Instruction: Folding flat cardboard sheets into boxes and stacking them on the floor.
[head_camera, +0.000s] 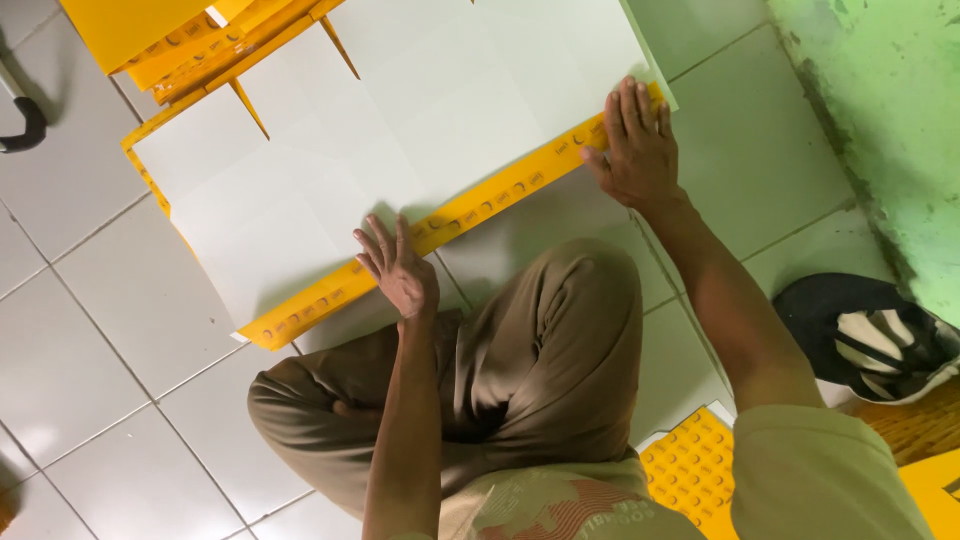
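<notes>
Right hand (640, 140) flat on yellow-edged white sheet (400, 130); white-tiled floor (100, 340), green wall (890, 110).

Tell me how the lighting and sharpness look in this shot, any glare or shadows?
Head view: even, soft light; the white sheet is bright, nearly washed out; a faint shadow falls under the yellow strip and left hand; right hand sharp, no evident blur.

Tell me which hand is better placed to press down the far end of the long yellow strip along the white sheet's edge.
The right hand, probably: it already lies flat on that end of the long yellow strip, while the left hand rests mid-strip.
</notes>
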